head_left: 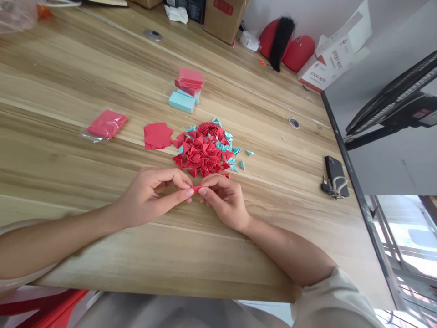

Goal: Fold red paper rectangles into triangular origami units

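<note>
Between my two hands is a small folded strip of red paper (197,189), mostly covered by the fingers. My left hand (155,193) pinches its left end between thumb and forefinger. At the other end, the thumb and fingers of my right hand (223,198) are closed on it too. Just beyond the hands lies a heap of red folded paper triangles (203,155), with light-blue triangles (233,161) around its right and back edges. A ring of joined red pieces (210,130) rests at the back of the heap. Left of it lie loose red paper sheets (157,135).
A wrapped red paper pack (107,124) lies to the left. Farther back are red packs (190,78) and a light-blue pack (181,101). Keys (334,187) and a black box-shaped item (336,169) sit near the table's right edge. A fan (396,95) stands beyond that edge.
</note>
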Demonstrator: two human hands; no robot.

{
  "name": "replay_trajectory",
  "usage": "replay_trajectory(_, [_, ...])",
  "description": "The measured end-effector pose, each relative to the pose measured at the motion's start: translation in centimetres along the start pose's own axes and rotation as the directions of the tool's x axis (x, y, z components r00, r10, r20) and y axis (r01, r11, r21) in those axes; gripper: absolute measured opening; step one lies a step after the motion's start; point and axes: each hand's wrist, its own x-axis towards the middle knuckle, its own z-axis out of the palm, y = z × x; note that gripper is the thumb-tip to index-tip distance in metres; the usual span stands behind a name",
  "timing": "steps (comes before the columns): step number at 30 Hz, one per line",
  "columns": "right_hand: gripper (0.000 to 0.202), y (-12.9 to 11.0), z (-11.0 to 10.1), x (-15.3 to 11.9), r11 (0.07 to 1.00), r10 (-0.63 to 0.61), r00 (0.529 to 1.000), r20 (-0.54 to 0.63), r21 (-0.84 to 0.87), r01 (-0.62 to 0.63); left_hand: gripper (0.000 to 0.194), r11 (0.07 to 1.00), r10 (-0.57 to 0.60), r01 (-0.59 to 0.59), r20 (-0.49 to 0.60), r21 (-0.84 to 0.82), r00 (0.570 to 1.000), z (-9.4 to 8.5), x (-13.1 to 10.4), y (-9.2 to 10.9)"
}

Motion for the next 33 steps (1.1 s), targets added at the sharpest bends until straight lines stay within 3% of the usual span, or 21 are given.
replay_trajectory(7, [0.026, 0.12, 0.02, 0.09, 1.000, 0.010, 1.000, -0.008, 0.023, -0.010, 0.011, 1.000, -0.011, 0.010, -0.038, -0.011, 0.999, 0.00, 0.10, 0.20])
replay_trajectory(12, [0.027, 0.01, -0.15, 0.03, 1.000, -0.013, 0.999, 0.036, -0.007, 0.013, 0.008, 0.999, -0.003, 0.005, 0.037, -0.038, 0.999, -0.27, 0.02, -0.12])
replay_trajectory(18, [0.018, -0.19, -0.26, 0.06, 0.997, -0.067, 0.996, 0.054, -0.018, 0.068, 0.020, 1.000, -0.020, 0.023, 0.132, -0.020, 0.991, -0.60, 0.22, -0.28])
replay_trajectory(24, [0.024, -0.09, -0.10, 0.20, 1.000, -0.008, 1.000, -0.005, 0.010, 0.008, 0.007, 0.990, -0.135, 0.141, 0.165, -0.029, 0.977, -0.47, 0.11, -0.42])
replay_trajectory(28, [0.026, 0.08, 0.06, 0.16, 0.997, 0.025, 0.999, -0.037, 0.075, -0.022, 0.011, 0.980, -0.182, 0.193, 0.174, -0.049, 0.968, -0.19, 0.10, -0.38])
replay_trajectory(33, [0.029, 0.21, 0.10, -0.10, 1.000, -0.003, 1.000, -0.021, 0.028, 0.004, 0.013, 0.968, -0.225, 0.237, 0.132, -0.087, 0.965, -0.16, 0.53, -0.26])
